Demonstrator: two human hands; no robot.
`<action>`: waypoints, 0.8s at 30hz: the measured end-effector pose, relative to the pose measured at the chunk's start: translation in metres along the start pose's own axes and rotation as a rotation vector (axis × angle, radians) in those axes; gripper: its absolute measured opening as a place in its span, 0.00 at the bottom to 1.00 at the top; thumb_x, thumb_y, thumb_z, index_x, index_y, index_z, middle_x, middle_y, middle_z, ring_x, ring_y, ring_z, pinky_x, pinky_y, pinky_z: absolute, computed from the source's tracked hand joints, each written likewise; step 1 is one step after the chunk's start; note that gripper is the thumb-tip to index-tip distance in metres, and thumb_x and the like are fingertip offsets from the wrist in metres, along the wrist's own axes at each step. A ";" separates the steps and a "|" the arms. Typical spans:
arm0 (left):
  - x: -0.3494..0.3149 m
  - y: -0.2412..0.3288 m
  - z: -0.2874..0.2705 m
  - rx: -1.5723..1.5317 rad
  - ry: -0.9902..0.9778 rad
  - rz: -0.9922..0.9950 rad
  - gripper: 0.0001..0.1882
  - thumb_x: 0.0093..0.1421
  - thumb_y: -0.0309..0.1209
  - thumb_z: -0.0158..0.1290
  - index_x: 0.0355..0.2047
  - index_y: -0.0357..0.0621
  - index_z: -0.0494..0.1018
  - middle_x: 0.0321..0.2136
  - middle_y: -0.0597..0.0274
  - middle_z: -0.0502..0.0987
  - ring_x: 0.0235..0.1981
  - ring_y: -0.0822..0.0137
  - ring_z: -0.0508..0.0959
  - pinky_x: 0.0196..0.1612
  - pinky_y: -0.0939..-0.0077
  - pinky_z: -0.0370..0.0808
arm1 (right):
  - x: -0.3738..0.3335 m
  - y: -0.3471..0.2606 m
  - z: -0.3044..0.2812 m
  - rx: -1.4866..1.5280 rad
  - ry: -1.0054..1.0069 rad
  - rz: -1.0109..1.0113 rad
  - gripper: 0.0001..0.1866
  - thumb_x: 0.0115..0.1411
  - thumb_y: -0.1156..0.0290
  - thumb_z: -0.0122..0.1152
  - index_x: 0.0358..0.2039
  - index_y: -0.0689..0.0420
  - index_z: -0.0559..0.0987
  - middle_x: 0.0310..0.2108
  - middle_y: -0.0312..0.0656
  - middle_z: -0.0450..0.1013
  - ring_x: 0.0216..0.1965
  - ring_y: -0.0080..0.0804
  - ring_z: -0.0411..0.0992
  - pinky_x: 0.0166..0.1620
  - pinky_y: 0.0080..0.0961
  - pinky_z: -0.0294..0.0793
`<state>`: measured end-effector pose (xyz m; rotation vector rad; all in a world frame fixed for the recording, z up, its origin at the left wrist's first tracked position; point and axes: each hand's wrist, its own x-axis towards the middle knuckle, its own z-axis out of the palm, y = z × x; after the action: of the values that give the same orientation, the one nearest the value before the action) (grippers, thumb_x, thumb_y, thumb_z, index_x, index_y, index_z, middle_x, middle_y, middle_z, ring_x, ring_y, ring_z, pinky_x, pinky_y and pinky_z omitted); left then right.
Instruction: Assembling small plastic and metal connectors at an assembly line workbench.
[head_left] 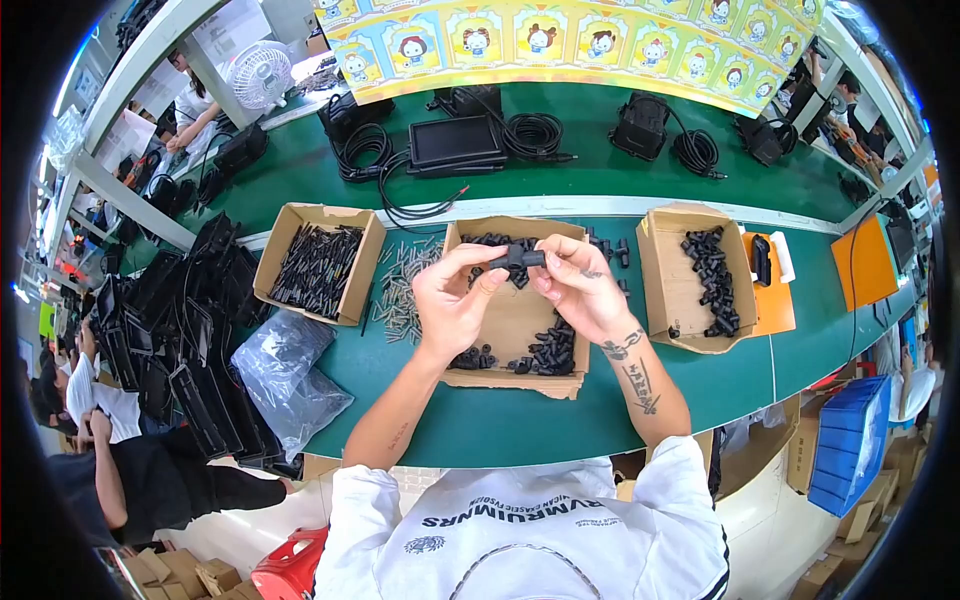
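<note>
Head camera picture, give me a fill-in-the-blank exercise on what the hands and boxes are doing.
1. Both hands, left hand and right hand, pinch one small ____ plastic part between their fingers.
2. The hands hover above the ____ of three cardboard boxes.
3. The belt surface is ____.
4. The loose metal pins lie ____ of that box.

Missing: black; middle; green; left

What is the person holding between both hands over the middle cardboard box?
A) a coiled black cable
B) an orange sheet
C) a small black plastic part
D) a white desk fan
C: the left hand and right hand pinch a small black plastic part between their fingertips, above the middle cardboard box that holds more such black pieces.
</note>
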<state>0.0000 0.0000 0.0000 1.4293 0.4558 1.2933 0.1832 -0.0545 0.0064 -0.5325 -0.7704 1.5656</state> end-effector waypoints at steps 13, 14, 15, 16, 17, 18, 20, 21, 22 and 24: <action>0.013 0.026 -0.015 -0.015 -0.246 -0.196 0.12 0.58 0.20 0.61 0.43 0.31 0.78 0.35 0.57 0.81 0.36 0.72 0.78 0.42 0.77 0.75 | -0.002 -0.034 0.001 -0.573 -0.149 -0.373 0.22 0.52 0.73 0.74 0.48 0.58 0.78 0.44 0.40 0.72 0.45 0.28 0.70 0.43 0.24 0.72; 0.012 0.026 -0.016 -0.032 -0.294 -0.214 0.12 0.59 0.21 0.61 0.43 0.32 0.78 0.34 0.58 0.81 0.36 0.73 0.78 0.42 0.77 0.75 | -0.002 -0.037 0.002 -0.729 -0.192 -0.410 0.23 0.50 0.71 0.76 0.47 0.58 0.79 0.46 0.40 0.73 0.46 0.29 0.71 0.44 0.25 0.73; 0.012 0.026 -0.017 -0.034 -0.294 -0.215 0.12 0.59 0.21 0.61 0.43 0.32 0.78 0.34 0.58 0.81 0.36 0.73 0.78 0.42 0.77 0.75 | -0.004 -0.042 0.004 -0.888 -0.232 -0.448 0.24 0.48 0.70 0.78 0.46 0.57 0.80 0.48 0.41 0.73 0.47 0.30 0.71 0.44 0.25 0.73; 0.011 0.026 -0.019 -0.018 -0.394 -0.258 0.12 0.58 0.21 0.61 0.43 0.32 0.79 0.34 0.59 0.81 0.36 0.73 0.78 0.42 0.77 0.75 | -0.007 -0.046 0.005 -0.921 -0.273 -0.402 0.27 0.42 0.68 0.82 0.44 0.58 0.81 0.50 0.46 0.73 0.48 0.34 0.72 0.46 0.29 0.73; 0.011 0.026 -0.020 -0.001 -0.495 -0.302 0.12 0.58 0.21 0.61 0.43 0.33 0.79 0.34 0.59 0.81 0.36 0.73 0.78 0.42 0.77 0.76 | -0.011 -0.048 0.008 -0.943 -0.284 -0.385 0.29 0.38 0.66 0.83 0.43 0.56 0.82 0.48 0.45 0.75 0.48 0.36 0.74 0.48 0.31 0.73; 0.011 0.029 -0.019 -0.012 -0.542 -0.385 0.12 0.57 0.21 0.62 0.42 0.34 0.78 0.35 0.60 0.81 0.37 0.74 0.78 0.43 0.76 0.75 | -0.012 -0.051 0.010 -1.014 -0.337 -0.408 0.29 0.38 0.68 0.83 0.44 0.56 0.83 0.49 0.45 0.75 0.48 0.37 0.74 0.49 0.33 0.73; 0.012 0.030 -0.016 -0.037 -0.564 -0.390 0.13 0.56 0.20 0.63 0.42 0.34 0.77 0.35 0.60 0.80 0.37 0.74 0.78 0.44 0.75 0.74 | -0.017 -0.057 0.017 -1.086 -0.387 -0.430 0.29 0.37 0.69 0.82 0.44 0.55 0.83 0.49 0.44 0.76 0.48 0.39 0.74 0.50 0.34 0.73; 0.013 0.031 -0.015 -0.059 -0.582 -0.394 0.14 0.55 0.20 0.63 0.42 0.35 0.75 0.35 0.60 0.80 0.37 0.73 0.78 0.45 0.74 0.74 | -0.021 -0.060 0.024 -1.163 -0.393 -0.423 0.30 0.36 0.70 0.82 0.45 0.56 0.83 0.48 0.43 0.76 0.48 0.40 0.74 0.50 0.35 0.73; 0.014 0.034 -0.014 -0.108 -0.591 -0.471 0.18 0.53 0.19 0.64 0.41 0.39 0.68 0.35 0.61 0.78 0.38 0.73 0.78 0.46 0.72 0.74 | -0.024 -0.061 0.028 -1.241 -0.398 -0.414 0.32 0.36 0.72 0.81 0.46 0.56 0.83 0.47 0.43 0.77 0.48 0.41 0.74 0.51 0.36 0.73; 0.013 0.030 -0.015 -0.141 -0.603 -0.511 0.20 0.53 0.19 0.64 0.41 0.41 0.65 0.34 0.61 0.78 0.38 0.72 0.78 0.46 0.72 0.74 | -0.029 -0.059 0.031 -1.241 -0.427 -0.407 0.32 0.36 0.72 0.81 0.47 0.56 0.83 0.46 0.42 0.78 0.47 0.41 0.74 0.51 0.37 0.73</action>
<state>-0.0196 0.0076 0.0292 1.3835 0.2825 0.4437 0.2052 -0.0862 0.0683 -0.8408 -2.0491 0.6667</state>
